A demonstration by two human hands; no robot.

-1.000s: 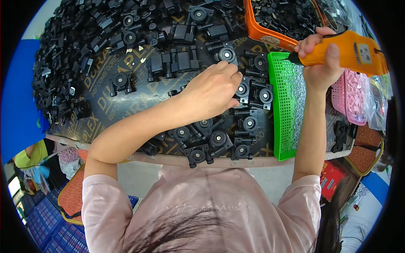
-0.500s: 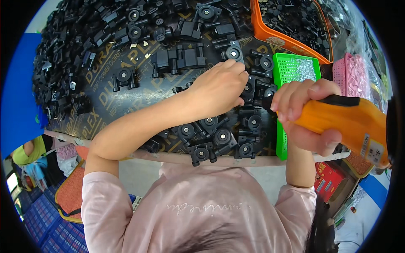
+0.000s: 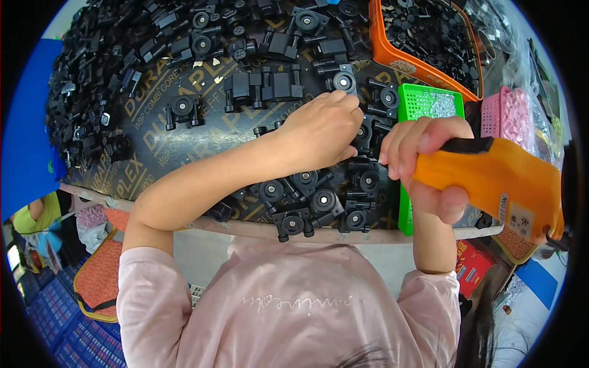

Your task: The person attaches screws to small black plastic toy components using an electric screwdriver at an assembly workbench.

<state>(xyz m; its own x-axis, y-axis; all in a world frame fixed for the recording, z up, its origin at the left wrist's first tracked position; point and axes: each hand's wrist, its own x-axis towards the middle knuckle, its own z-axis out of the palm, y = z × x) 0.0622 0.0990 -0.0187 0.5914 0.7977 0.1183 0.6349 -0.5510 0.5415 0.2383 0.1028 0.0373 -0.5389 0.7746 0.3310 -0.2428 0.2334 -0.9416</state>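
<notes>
My left hand (image 3: 328, 132) is closed, thumb and fingers curled at a black plastic part with a round hub (image 3: 363, 133). Its fingertips are partly hidden. In my right hand (image 3: 423, 162) is an orange electric screwdriver (image 3: 491, 184), held sideways with the fingers wrapped round its front end. The screwdriver's tip is hidden behind those fingers, close to the black part. Near my left wrist lie several more black hubbed parts (image 3: 324, 200). Another black part with a metal-centred hub (image 3: 344, 83) sits just beyond my left knuckles.
A green basket (image 3: 406, 208) with small silvery pieces stands beside my right hand. Behind it are an orange bin (image 3: 423, 75) of black pieces and a pink basket (image 3: 491, 113). Black parts (image 3: 86, 80) are heaped at the far left. The table's front edge (image 3: 245, 232) runs before me.
My right hand has shifted slightly left with the screwdriver, towards my left hand. My left hand stays at the same black part.
</notes>
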